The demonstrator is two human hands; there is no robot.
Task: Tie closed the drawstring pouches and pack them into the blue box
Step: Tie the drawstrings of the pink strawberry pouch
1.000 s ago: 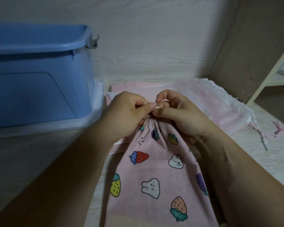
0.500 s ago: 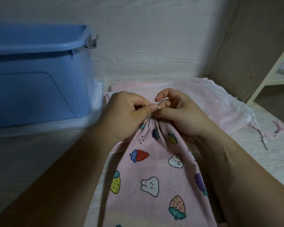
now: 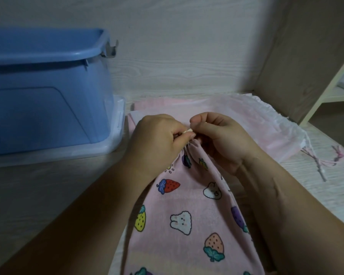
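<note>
A pink drawstring pouch (image 3: 189, 215) printed with strawberries and bunnies lies in front of me, its gathered neck pointing away. My left hand (image 3: 157, 139) and my right hand (image 3: 220, 135) meet at that neck, and each pinches the pale drawstring (image 3: 187, 132) between thumb and curled fingers. The string's ends are hidden inside the hands. The blue box (image 3: 46, 92) stands at the left, apart from both hands.
A clear lid (image 3: 115, 139) lies under the blue box. More pale pink pouches (image 3: 252, 118) lie flat behind my hands, their pink cords (image 3: 321, 161) trailing right. A wooden side panel (image 3: 306, 52) rises at the right, with a shelf beyond.
My hands have stayed at the pouch's neck with only small finger movements on the string. The pouch has shifted slightly.
</note>
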